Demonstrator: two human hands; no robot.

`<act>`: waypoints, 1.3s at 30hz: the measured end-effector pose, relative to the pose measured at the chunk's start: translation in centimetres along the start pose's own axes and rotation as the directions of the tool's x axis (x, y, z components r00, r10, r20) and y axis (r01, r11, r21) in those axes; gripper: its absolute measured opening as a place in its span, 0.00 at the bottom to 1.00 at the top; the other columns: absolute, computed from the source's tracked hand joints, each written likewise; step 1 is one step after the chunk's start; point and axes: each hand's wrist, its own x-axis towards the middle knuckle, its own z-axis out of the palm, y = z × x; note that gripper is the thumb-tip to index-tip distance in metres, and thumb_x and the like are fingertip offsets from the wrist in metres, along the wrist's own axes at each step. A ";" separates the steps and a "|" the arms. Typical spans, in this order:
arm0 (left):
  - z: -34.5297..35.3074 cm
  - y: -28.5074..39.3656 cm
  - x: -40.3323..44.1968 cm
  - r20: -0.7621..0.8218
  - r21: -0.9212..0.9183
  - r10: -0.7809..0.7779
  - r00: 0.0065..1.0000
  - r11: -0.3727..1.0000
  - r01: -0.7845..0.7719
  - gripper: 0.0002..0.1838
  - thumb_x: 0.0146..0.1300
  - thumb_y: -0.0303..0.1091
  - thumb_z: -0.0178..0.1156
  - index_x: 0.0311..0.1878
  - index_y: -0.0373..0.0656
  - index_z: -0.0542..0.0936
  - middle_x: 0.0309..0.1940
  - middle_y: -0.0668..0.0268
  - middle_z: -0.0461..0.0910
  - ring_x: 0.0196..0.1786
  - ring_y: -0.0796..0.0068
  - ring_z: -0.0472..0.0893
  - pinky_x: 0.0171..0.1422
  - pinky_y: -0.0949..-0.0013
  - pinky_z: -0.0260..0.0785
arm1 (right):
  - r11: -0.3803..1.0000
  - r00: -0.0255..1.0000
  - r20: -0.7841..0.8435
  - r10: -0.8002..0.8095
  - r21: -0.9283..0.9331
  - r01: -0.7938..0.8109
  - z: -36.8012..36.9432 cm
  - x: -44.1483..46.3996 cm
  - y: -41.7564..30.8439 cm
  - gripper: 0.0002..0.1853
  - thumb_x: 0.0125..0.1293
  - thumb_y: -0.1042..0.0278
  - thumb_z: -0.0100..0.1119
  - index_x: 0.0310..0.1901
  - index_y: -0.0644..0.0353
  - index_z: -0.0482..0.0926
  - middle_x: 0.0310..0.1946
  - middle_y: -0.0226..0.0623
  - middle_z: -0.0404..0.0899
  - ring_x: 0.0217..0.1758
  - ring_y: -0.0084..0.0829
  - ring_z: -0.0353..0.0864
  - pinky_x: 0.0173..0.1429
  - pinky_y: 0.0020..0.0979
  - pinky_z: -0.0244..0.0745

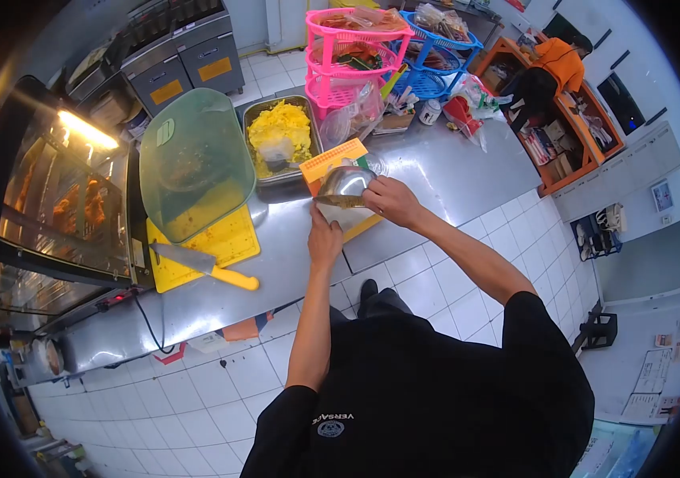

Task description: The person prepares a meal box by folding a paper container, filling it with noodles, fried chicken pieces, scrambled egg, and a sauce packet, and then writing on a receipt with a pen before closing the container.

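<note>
In the head view my right hand [392, 199] is closed on the rim of a shiny metal bowl [345, 183]. The bowl is tilted over an orange, white and yellow cardboard box [330, 159] on the steel counter. At the box's near left edge is my left hand [325, 239], its fingers bent against the edge, close to the bowl; the fingertips are partly hidden. Behind the box, a metal pan [316, 131] contains yellow food [283, 131] with a whitish translucent item on top. Whatever the bowl holds is hidden from me.
On the left, a knife [204, 264] lies on a yellow cutting board [236, 233], beneath a translucent green lid or tub [196, 163]. A lit display cabinet [69, 191] stands beyond. Pink [356, 68] and blue basket racks [436, 60] stand behind. A person in orange [559, 64] bends at shelves.
</note>
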 end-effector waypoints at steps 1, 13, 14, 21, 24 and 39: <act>0.0 -0.1 -0.2 -0.014 -0.020 0.002 1.000 1.000 -0.002 0.37 0.61 0.33 0.51 0.73 0.42 0.51 0.62 0.38 0.71 0.54 0.37 0.78 0.56 0.43 0.70 | 1.000 1.000 0.001 -0.027 0.007 0.027 -0.1 0.3 -0.2 0.07 0.56 0.69 0.60 0.31 0.53 0.71 0.30 0.33 0.70 0.34 0.36 0.74 0.36 0.37 0.73; -2.6 0.4 -0.6 -0.332 -0.194 0.433 0.838 0.838 -0.510 0.15 0.61 0.20 0.56 0.53 0.38 0.77 0.47 0.54 0.79 0.50 0.58 0.81 0.50 0.66 0.76 | 0.994 0.968 0.243 0.065 0.071 -0.085 -1.2 -0.4 1.2 0.08 0.65 0.61 0.60 0.41 0.52 0.75 0.34 0.32 0.72 0.43 0.37 0.78 0.44 0.38 0.78; -3.2 0.9 -0.3 -0.262 -0.181 0.446 0.856 0.848 -0.497 0.14 0.61 0.19 0.56 0.50 0.38 0.78 0.45 0.56 0.79 0.49 0.60 0.82 0.48 0.67 0.76 | 0.989 0.967 0.236 0.091 0.094 -0.116 -1.6 -0.2 1.4 0.09 0.66 0.60 0.60 0.42 0.52 0.75 0.35 0.32 0.73 0.44 0.38 0.78 0.44 0.39 0.77; -2.8 3.5 1.7 -0.348 0.051 0.598 0.722 0.781 -0.623 0.13 0.58 0.16 0.57 0.46 0.39 0.79 0.39 0.57 0.77 0.45 0.54 0.80 0.45 0.60 0.76 | 0.882 0.893 0.262 0.366 0.208 -0.423 -3.9 -0.4 0.8 0.11 0.66 0.59 0.61 0.44 0.56 0.79 0.38 0.36 0.81 0.43 0.42 0.81 0.42 0.40 0.77; -2.4 3.2 1.6 -0.331 0.110 0.604 0.725 0.788 -0.606 0.16 0.58 0.16 0.57 0.50 0.40 0.79 0.41 0.55 0.77 0.47 0.54 0.80 0.46 0.59 0.77 | 0.860 0.910 0.174 0.375 0.302 -0.412 -4.2 -1.7 -0.2 0.10 0.67 0.62 0.61 0.44 0.57 0.82 0.35 0.38 0.83 0.37 0.44 0.82 0.42 0.39 0.77; -2.8 4.5 1.1 -0.455 0.187 0.592 0.666 0.794 -0.578 0.05 0.59 0.19 0.57 0.38 0.38 0.75 0.36 0.57 0.73 0.42 0.52 0.73 0.45 0.54 0.67 | 0.717 0.769 -0.134 0.625 0.487 -0.499 3.3 -7.3 -4.3 0.10 0.67 0.71 0.62 0.48 0.61 0.85 0.42 0.41 0.86 0.45 0.41 0.83 0.50 0.34 0.78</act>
